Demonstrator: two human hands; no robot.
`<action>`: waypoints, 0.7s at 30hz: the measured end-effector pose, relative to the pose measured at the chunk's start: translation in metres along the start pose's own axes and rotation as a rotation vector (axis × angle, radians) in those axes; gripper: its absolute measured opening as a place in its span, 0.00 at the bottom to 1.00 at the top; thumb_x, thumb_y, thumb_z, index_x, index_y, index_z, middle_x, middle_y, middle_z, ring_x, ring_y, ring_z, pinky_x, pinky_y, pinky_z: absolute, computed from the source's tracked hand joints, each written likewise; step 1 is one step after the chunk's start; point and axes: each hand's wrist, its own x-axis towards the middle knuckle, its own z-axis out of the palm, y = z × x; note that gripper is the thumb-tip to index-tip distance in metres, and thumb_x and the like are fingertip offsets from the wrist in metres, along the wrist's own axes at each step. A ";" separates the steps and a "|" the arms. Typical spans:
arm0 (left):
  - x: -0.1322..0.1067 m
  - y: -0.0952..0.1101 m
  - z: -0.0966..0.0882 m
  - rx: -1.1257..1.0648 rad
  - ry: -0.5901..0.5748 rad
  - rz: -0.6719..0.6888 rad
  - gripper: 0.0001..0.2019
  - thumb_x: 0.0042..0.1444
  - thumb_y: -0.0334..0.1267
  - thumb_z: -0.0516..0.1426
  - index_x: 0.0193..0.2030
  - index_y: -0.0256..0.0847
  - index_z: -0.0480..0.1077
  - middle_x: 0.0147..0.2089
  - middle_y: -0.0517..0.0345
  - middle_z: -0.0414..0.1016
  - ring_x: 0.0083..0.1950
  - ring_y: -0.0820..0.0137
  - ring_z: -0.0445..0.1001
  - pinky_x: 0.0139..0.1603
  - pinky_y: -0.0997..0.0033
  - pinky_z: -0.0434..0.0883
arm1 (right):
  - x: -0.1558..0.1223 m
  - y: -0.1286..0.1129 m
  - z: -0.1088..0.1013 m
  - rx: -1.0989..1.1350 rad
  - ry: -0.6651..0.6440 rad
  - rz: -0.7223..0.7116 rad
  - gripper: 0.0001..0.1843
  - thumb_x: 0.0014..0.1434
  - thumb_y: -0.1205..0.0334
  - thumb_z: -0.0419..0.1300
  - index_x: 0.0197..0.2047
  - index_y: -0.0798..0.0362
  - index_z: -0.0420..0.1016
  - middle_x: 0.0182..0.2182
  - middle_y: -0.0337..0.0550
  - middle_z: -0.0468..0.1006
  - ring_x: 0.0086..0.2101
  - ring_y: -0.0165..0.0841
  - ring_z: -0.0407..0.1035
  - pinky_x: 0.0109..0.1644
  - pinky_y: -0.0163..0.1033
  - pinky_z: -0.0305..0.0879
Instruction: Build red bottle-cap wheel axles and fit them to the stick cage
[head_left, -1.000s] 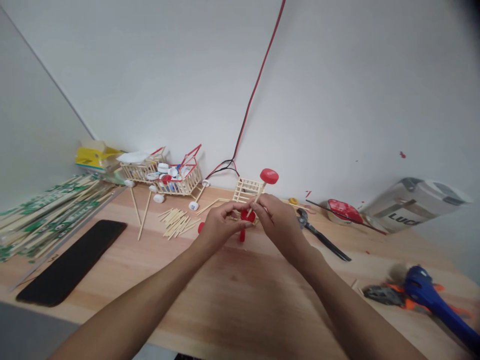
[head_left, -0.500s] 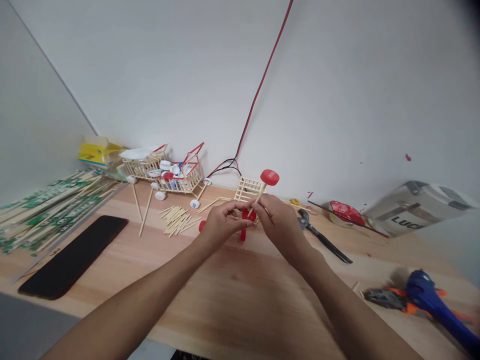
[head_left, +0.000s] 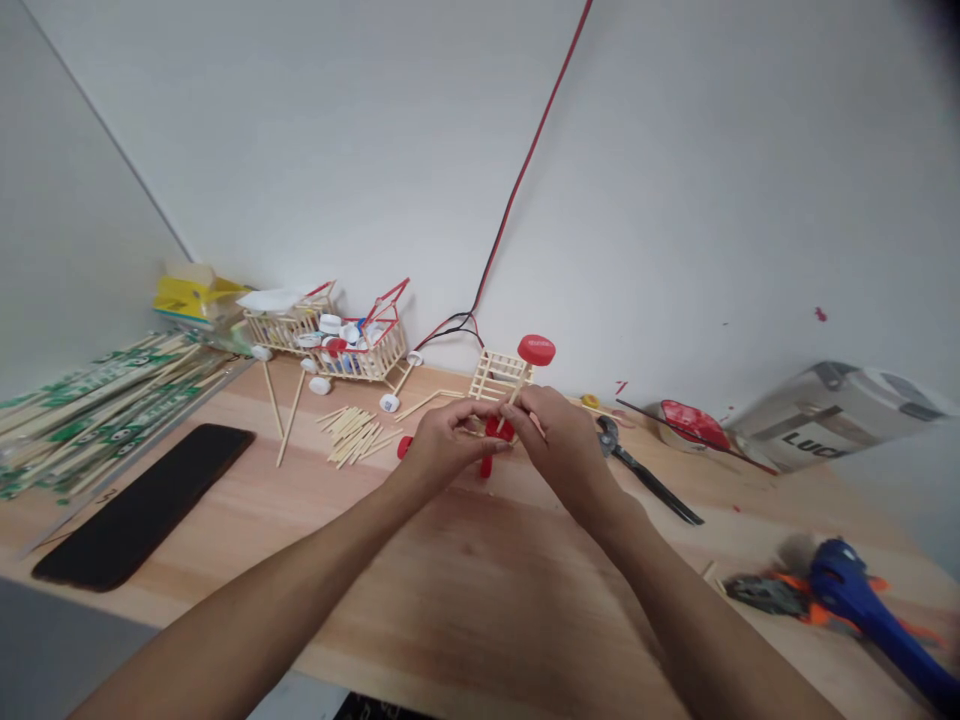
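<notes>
Pinching wooden stick (head_left: 520, 387) topped with red bottle cap (head_left: 536, 350), right hand (head_left: 562, 432) closed round it! Left hand (head_left: 442, 440) gripping lower red cap (head_left: 496, 430) at stick's base, wooden lattice (head_left: 493, 374) behind.

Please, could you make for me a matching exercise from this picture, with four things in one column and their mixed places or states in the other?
Column 1
1. Upper red cap
2. Black slab
3. Blue tool
4. Short sticks

Column 2
A. In a loose heap, left of the left hand
B. On top of the stick that the right hand pinches
C. By the orange-handled pliers
D. Flat, near the table's left front

Pairs: 1-B, 2-D, 3-C, 4-A
</notes>
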 end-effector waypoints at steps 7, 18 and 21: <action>0.000 0.001 0.000 0.021 0.002 -0.012 0.12 0.42 0.34 0.66 0.37 0.37 0.77 0.32 0.57 0.74 0.32 0.73 0.67 0.33 0.74 0.66 | -0.001 0.000 0.001 -0.023 0.041 -0.011 0.17 0.64 0.60 0.52 0.23 0.50 0.60 0.23 0.38 0.68 0.27 0.31 0.61 0.32 0.36 0.52; -0.001 0.002 0.000 0.039 0.013 -0.031 0.13 0.41 0.32 0.66 0.37 0.37 0.77 0.31 0.58 0.73 0.34 0.71 0.68 0.34 0.74 0.66 | -0.001 -0.001 0.000 -0.017 0.044 -0.001 0.17 0.64 0.59 0.52 0.24 0.51 0.62 0.23 0.38 0.68 0.28 0.31 0.62 0.32 0.36 0.53; -0.001 0.003 0.000 0.036 0.003 -0.041 0.12 0.42 0.32 0.66 0.37 0.36 0.77 0.35 0.55 0.75 0.37 0.69 0.70 0.36 0.73 0.67 | -0.001 0.000 0.001 -0.028 0.045 -0.001 0.16 0.64 0.59 0.53 0.24 0.51 0.61 0.23 0.38 0.68 0.27 0.31 0.61 0.32 0.35 0.52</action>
